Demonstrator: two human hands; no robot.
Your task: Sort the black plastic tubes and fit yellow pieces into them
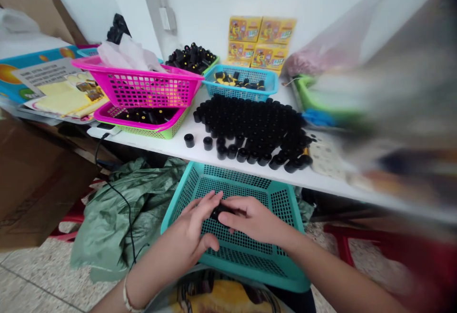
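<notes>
Hands: our right hand [248, 217] pinches a small black piece [216, 212] between thumb and fingers; our left hand [200, 220] reaches in from the other side, fingers stretched toward it, thumb spread well away. We cannot tell whether the left fingertips press on it.

Black piece: held above the teal basket [296, 278], short of the worktop's front edge. Fingers cover much of it, so we cannot read its ends.

Teal basket: beneath both hands, its far rim just below the front edge of the worktop [160, 147]; we take it to rest on our lap.

Black caps [250, 122]: massed close together from mid-worktop to the front edge; two stand apart at the left of the mass, near that edge.

Blue basket [237, 92]: behind the caps, toward the back edge, with black and yellow pieces inside.

Pink basket [152, 89]: toward the worktop's left end, stacked over a second basket holding dark pieces.

Step in hand: we judge it to be working one piece at the fingertips, right hand gripping, left hand assisting.

Next move: calls, in our judgement, for a firm right pinch, left fingers and thumb brought in to steady the piece, and both hands over the basket, where a slip would be caught.
</notes>
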